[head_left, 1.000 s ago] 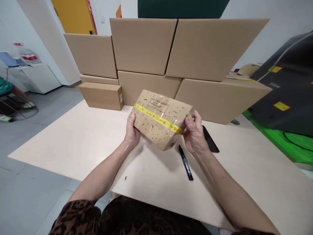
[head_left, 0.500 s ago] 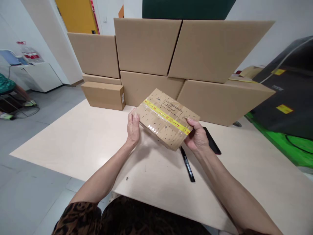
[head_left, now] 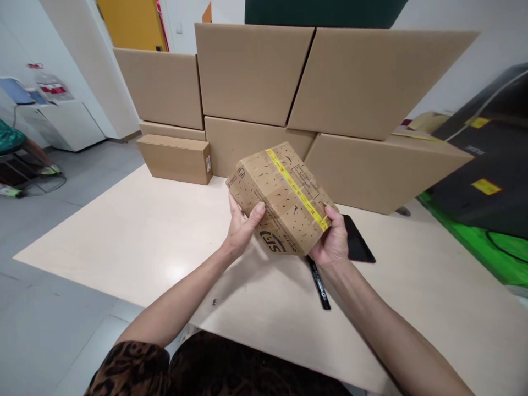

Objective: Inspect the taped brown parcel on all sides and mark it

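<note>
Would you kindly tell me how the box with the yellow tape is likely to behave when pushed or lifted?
The box is probably stiff, as its edges look straight between the left hand and the right hand. With its flat faces, it would likely slide rather than roll if pushed. Yellow tape across it may keep it shut.

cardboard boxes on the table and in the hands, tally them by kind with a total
Yellow-taped box, held: 1
Small plain box: 1
Upper-row large boxes: 3
Lower-row large boxes, one mostly hidden: 3
Total visible: 8
</note>
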`<state>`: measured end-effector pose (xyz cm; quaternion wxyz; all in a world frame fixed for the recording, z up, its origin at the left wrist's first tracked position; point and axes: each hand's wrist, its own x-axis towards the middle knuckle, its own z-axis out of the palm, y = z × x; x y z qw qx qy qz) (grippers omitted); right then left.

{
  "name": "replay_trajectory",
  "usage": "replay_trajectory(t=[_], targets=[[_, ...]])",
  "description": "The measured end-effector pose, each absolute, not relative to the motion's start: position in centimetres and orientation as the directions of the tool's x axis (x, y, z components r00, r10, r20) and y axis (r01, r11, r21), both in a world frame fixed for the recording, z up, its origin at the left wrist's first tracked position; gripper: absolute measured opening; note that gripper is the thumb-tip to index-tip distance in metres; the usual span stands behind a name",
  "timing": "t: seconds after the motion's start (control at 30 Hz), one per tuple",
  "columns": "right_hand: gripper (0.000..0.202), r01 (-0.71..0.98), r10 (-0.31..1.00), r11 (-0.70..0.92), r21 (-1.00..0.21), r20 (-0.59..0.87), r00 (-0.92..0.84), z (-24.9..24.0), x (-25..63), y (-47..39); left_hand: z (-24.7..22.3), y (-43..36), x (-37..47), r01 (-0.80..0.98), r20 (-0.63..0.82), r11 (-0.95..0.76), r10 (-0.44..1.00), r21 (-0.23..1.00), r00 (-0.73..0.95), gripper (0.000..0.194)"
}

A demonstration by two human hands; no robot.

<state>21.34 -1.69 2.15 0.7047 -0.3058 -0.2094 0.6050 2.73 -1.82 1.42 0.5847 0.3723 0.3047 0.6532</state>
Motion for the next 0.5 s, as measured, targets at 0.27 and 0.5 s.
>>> replay_trajectory(t=[0.27,0.5], targets=[[0.031,-0.706,0.981,0.076,-0.704,-0.076,0.181,1.2,21.7,-1.6,0.9,-2.4,3.9,-0.564,0.100,-0.039,0.992,0.825,0.079,0.089],[0.037,-0.669,0.982,-0.041,-0.742,-0.152,0.108,0.8,22.4,-1.6,1.8,-1.3,2.1,-0.521,0.201,-0.205,0.977,0.829,-0.065,0.115]])
